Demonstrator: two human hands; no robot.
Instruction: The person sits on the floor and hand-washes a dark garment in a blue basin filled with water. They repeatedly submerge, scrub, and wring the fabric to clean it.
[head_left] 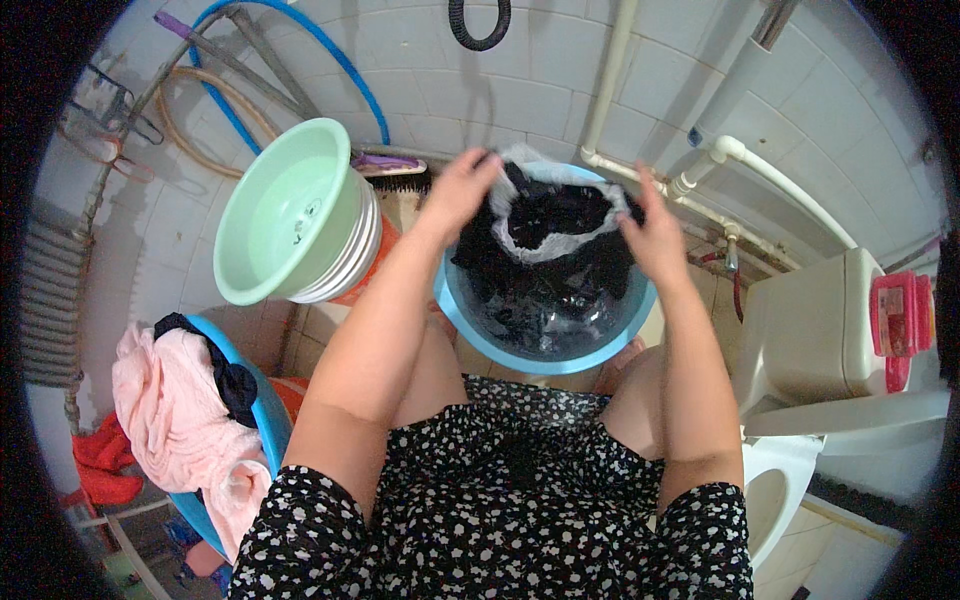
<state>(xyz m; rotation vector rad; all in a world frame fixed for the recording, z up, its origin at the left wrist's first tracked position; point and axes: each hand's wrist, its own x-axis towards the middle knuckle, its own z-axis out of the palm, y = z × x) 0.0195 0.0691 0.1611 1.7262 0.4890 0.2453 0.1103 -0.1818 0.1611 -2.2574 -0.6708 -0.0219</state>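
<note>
- The left hand (458, 190) and right hand (655, 235) are each clamping an opposite edge of the wet black garment with pale lining (545, 225), upper centre of the frame.
- Its long axis is running left–right between the two grips — both equally near — hanging over the round blue plastic basin (500, 352).

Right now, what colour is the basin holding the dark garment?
Blue; the basin shows best in the head view, the only one.
</note>
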